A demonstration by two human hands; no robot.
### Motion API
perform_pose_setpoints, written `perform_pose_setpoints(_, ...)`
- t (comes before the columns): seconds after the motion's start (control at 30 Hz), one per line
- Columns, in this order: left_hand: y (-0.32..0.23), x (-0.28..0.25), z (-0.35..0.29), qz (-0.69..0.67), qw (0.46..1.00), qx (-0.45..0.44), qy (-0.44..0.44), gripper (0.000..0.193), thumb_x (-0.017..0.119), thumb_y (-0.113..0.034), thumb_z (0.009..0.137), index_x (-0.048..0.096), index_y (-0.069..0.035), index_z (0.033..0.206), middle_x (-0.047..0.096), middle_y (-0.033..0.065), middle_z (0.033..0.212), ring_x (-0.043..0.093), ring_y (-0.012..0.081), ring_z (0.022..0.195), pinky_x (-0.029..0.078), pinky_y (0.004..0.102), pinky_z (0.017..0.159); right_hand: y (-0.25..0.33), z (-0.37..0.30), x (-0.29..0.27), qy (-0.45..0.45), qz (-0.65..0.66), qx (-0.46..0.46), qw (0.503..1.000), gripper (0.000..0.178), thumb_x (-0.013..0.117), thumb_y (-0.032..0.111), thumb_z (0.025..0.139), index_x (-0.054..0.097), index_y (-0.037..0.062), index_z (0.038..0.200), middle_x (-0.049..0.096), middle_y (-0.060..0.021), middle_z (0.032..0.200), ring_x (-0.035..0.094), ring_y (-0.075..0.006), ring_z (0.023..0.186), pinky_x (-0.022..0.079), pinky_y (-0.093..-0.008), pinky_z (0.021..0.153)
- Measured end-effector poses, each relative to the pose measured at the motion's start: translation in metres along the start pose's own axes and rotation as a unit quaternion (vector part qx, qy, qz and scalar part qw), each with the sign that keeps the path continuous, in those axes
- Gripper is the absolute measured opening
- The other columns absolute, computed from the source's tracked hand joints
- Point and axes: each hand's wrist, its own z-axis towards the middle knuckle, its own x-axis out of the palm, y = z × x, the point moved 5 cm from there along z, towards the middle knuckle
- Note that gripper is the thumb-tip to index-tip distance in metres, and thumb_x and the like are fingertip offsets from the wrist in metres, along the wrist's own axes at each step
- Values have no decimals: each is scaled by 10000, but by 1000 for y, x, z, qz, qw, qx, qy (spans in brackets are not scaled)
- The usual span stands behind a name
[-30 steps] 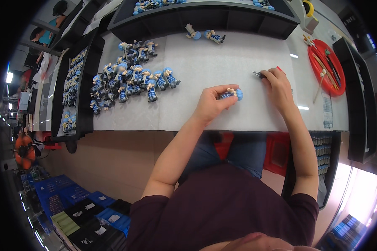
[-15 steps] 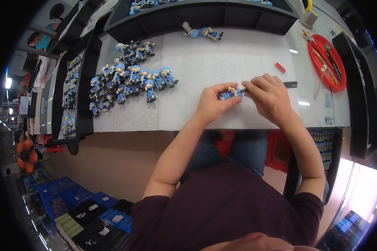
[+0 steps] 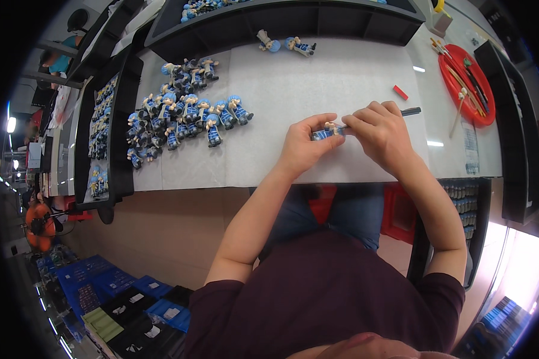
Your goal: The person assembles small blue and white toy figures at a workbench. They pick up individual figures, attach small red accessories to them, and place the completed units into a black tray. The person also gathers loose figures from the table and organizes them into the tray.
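Between the fingertips of my left hand (image 3: 305, 143) is a small blue-and-white toy figurine (image 3: 322, 134), lying on its side just above the paper-covered table. My right hand (image 3: 378, 131) pinches a dark pen (image 3: 411, 112), its back end sticking out to the right. The pen's front end points at the figurine's head end; fingers hide whether the tip touches it. A small red piece like a pen cap (image 3: 400, 92) lies beyond my right hand. On the left of the table stands and lies a cluster of similar figurines (image 3: 188, 110).
Two loose figurines (image 3: 302, 46) lie near a long black tray (image 3: 341, 27) at the back. A red oval dish (image 3: 491, 107) with brushes and sticks sits at the right. More figurines fill a black tray (image 3: 129, 90) at the left; another black bin (image 3: 518, 173) borders the right side.
The pen's back end has swung slightly, and my right hand has shifted a little to the left. My left hand keeps its hold on the figurine.
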Motion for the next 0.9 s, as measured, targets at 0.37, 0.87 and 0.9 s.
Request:
perform_pose_setpoints(0.37, 1, 0, 0, 7, 1000, 6, -3, 436, 724, -62, 718, 573, 28, 1116, 617, 68, 926, 565, 94, 806, 479, 222, 713, -1, 1, 3, 19, 4, 12, 1000, 131, 665, 99, 665, 658, 104, 796, 637, 11, 736, 557, -135, 708, 382, -289, 681)
perform_pose_setpoints(0.87, 3, -2, 1, -4, 1000, 3, -4, 467, 728, -58, 712, 563, 34, 1139, 622, 73, 926, 565, 92, 805, 480, 223, 719, -2, 2, 6, 27, 14, 33, 999, 101, 669, 124, 675, 656, 110, 775, 646, 15, 744, 553, -136, 704, 376, -289, 680)
perform_pose_setpoints(0.9, 3, -2, 1, -6, 1000, 2, -4, 468, 728, -57, 712, 563, 34, 1140, 622, 73, 926, 565, 92, 805, 479, 223, 719, -3, 1, 6, 26, 15, 29, 999, 101, 673, 127, 674, 657, 109, 772, 646, 15, 743, 555, -136, 705, 377, -290, 681)
